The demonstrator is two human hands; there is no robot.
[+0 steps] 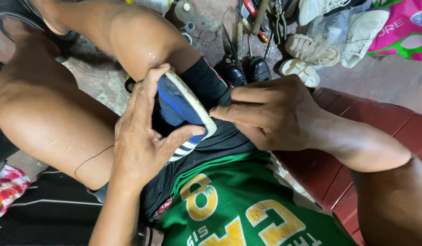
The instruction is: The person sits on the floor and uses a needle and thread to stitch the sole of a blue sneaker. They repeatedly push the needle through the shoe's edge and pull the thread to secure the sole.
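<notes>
A blue shoe (pixel 181 107) is clamped steady by the left hand (pixel 144 136); its sole edge is pinched by the right hand (pixel 270 111).

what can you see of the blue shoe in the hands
The blue shoe looks like a sports shoe of blue fabric with a brighter blue stripe, a cream rubber sole edge and white stripes low on its side. It lies tilted on the person's lap against the raised knee. The left hand cups it from below, thumb across it; the right hand pinches its sole edge. Much of it is hidden.
</notes>
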